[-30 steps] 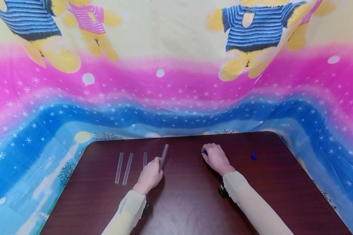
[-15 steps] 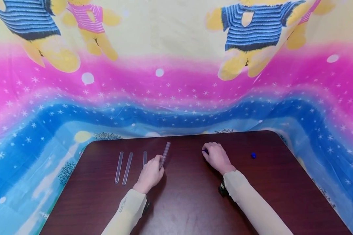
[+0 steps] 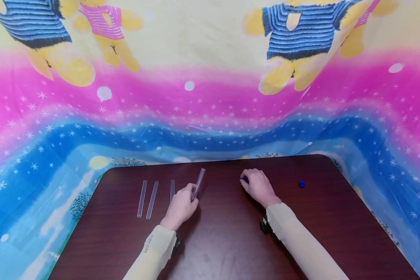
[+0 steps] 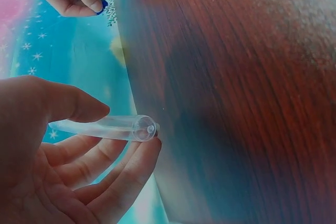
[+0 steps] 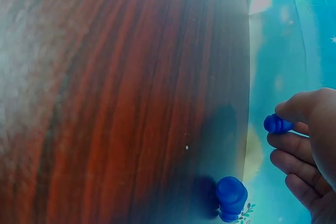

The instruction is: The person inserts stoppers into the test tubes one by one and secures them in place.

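Observation:
My left hand (image 3: 181, 202) holds a clear test tube (image 3: 199, 181) between thumb and fingers, tilted above the table. In the left wrist view the tube's rounded end (image 4: 144, 128) points to the right, and the thumb lies along its side. Over the far part of the table, my right hand (image 3: 259, 187) pinches a small blue stopper (image 5: 277, 124) between thumb and forefinger. A gap separates the two hands. A second blue stopper (image 3: 301, 184) lies on the table to the right of the right hand.
Two more clear test tubes, one farthest left (image 3: 142, 199) and one beside it (image 3: 152, 200), lie on the dark wooden table (image 3: 227, 241). Another tube (image 3: 172, 189) is partly hidden by the left hand. A patterned cloth (image 3: 210, 105) hangs behind the table's far edge.
My left hand has shifted slightly to the right with the test tube, whose upper end leans a little farther right. The right hand stays almost in place with its stopper.

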`<state>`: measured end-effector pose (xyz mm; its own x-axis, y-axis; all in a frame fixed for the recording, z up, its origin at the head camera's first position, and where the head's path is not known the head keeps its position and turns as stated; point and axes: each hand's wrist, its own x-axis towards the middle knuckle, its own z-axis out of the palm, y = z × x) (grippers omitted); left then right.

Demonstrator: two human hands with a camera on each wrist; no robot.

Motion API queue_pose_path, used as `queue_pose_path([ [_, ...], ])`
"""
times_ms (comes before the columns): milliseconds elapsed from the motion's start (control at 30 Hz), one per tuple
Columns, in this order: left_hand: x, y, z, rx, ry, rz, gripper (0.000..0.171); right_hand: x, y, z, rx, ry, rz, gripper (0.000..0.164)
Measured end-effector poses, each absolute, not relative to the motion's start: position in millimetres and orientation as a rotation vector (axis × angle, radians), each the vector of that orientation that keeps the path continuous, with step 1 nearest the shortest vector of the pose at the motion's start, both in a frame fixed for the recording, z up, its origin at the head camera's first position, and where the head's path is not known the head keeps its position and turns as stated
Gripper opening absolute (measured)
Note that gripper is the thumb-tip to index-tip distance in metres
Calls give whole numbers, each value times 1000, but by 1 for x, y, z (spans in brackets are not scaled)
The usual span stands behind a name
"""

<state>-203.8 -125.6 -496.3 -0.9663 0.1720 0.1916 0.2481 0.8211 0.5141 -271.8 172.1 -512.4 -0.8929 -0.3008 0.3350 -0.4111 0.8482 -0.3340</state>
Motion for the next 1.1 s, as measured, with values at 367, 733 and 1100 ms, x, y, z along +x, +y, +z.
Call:
queue_pose_path([
  [367, -205, -124, -497, -343, -2836, -853, 39, -271, 171, -507, 523, -2714, 625, 9],
  [733, -208, -122, -498, -353, -2807, -864, 39, -271, 165, -498, 519, -2626, 699, 8],
  [1100, -207, -121, -498, -341, -2802, -917, 36, -269, 158, -488, 519, -2560, 785, 9],
])
